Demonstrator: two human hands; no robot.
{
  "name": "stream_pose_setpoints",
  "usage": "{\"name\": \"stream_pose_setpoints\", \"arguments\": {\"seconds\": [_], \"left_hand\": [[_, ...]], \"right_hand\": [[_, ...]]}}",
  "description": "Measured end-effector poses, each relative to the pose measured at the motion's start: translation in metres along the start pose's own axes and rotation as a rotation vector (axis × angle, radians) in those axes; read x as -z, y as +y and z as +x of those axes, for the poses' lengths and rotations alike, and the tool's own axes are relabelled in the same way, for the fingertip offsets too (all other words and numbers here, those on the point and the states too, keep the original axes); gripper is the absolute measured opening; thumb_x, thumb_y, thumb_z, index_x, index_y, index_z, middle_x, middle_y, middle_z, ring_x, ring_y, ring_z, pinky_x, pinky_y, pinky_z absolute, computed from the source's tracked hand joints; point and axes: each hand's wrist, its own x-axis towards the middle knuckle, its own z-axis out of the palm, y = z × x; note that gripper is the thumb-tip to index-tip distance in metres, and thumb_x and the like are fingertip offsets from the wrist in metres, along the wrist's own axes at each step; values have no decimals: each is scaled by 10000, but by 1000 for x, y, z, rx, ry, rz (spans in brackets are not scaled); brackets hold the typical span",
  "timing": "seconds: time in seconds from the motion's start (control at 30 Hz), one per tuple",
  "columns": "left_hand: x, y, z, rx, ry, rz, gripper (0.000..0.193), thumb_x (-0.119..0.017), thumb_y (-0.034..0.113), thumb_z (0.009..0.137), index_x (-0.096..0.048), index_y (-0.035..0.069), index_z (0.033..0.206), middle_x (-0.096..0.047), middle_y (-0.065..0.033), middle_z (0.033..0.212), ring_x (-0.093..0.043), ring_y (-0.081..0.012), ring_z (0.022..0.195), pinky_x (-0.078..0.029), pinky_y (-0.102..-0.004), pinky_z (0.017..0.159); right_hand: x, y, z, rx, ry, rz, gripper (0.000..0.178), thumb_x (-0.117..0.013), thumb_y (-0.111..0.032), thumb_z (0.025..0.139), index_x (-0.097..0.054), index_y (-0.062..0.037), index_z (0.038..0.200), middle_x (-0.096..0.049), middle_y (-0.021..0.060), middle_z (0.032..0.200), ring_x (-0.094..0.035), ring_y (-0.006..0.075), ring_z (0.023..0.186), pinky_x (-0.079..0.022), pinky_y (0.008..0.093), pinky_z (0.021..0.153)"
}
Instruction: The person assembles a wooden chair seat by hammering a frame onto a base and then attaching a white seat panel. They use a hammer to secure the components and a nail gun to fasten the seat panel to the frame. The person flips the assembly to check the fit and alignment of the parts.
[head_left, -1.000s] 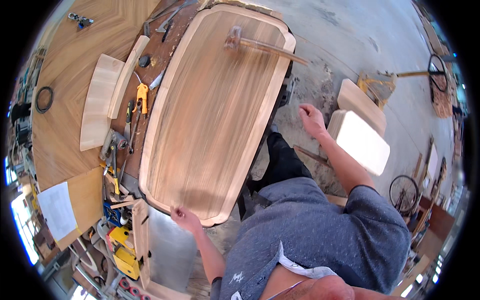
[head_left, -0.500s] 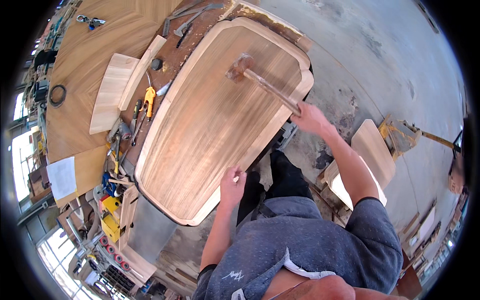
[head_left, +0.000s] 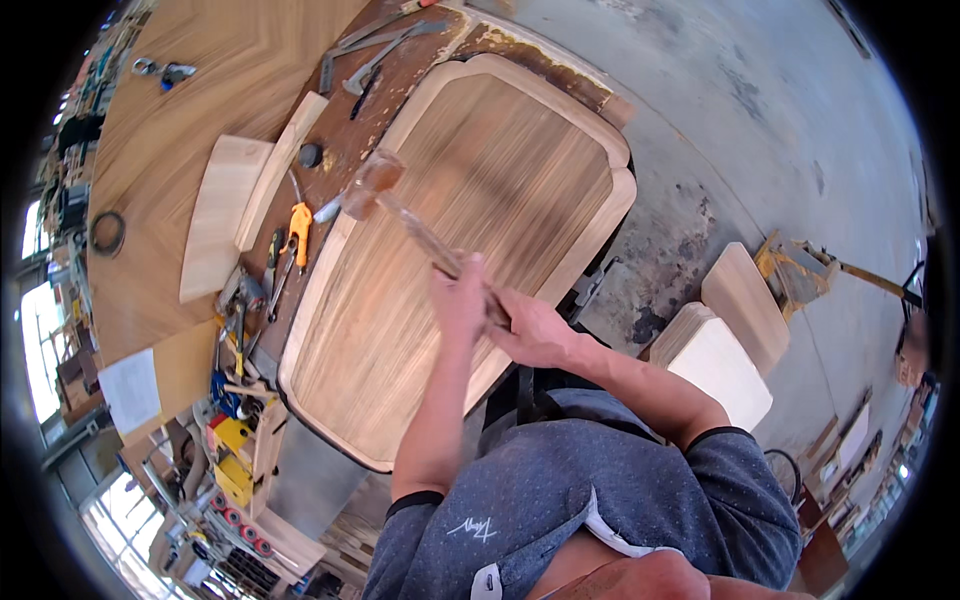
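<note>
A mallet (head_left: 372, 184) with a blocky, worn brown head is raised at a slant over the wooden panel, its head above the panel's left rim. My right hand (head_left: 532, 326) is closed round the lower end of its handle. Just ahead of it, my left hand (head_left: 458, 298) wraps the handle too, slightly smeared by motion. Under both hands lies the panel (head_left: 500, 140), dark-grained in the middle with a paler raised frame and cut corners. The handle hides part of the panel's surface.
On the brown bench left of the panel lie a yellow air blow gun (head_left: 300, 228), a black round cap (head_left: 310, 155) and a metal square (head_left: 385, 60). Pale boards (head_left: 228, 215) rest further left. Stacked cut boards (head_left: 715, 365) stand on the right, near a yellowish stand (head_left: 795, 265).
The mallet has swung left and nearer to me. My left hand has come up from the panel's near edge onto the handle, and my right hand has moved left and nearer.
</note>
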Motion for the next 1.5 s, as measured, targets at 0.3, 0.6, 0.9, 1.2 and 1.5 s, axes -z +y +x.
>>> {"name": "stream_pose_setpoints", "arguments": {"seconds": [0.3, 0.6, 0.9, 1.2, 1.5], "left_hand": [[150, 90, 235, -281, -180, 706, 207, -741, 199, 931, -656, 63, 1062, -617, 7, 811, -536, -77, 602, -439, -256, 539], [147, 164, 357, -423, -230, 974, 336, -716, 246, 953, -670, 12, 1190, -698, -57, 857, -629, -159, 709, -493, -308, 651], [39, 125, 192, -581, -116, 983, 297, -676, 253, 1002, -698, 16, 1179, -719, -64, 998, -667, -161, 887, -532, -340, 830], [-57, -171, -118, 494, -729, 304, 731, -779, 208, 922, -410, -29, 1507, -511, -143, 1495, -542, -221, 1328, -475, -380, 1077], [-98, -234, -74, 81, -147, -259, 577, -827, 123, 872, -557, 2, 1368, -636, -67, 1278, -619, -167, 1147, -477, -332, 1037]], "right_hand": [[19, 67, -47, -224, 346, 248, 225, -670, -154, 980, -699, 10, 1131, -721, 133, 897, -665, 165, 773, -544, 324, 701], [16, 158, -103, -631, 529, 260, 269, -644, -197, 991, -693, 5, 1162, -734, 133, 964, -680, 200, 871, -538, 338, 799], [54, 291, -91, -564, 688, -73, 594, -646, -181, 879, -519, 13, 1426, -627, 219, 1336, -627, 321, 1226, -483, 401, 1066], [113, 335, -14, -334, -88, -201, 421, -659, -227, 809, -684, -8, 1168, -707, 229, 1135, -672, 375, 1103, -528, 443, 954], [136, 318, -72, -260, -156, -84, 439, -737, -397, 876, -689, 23, 994, -677, 202, 853, -664, 311, 837, -518, 418, 768]]}}
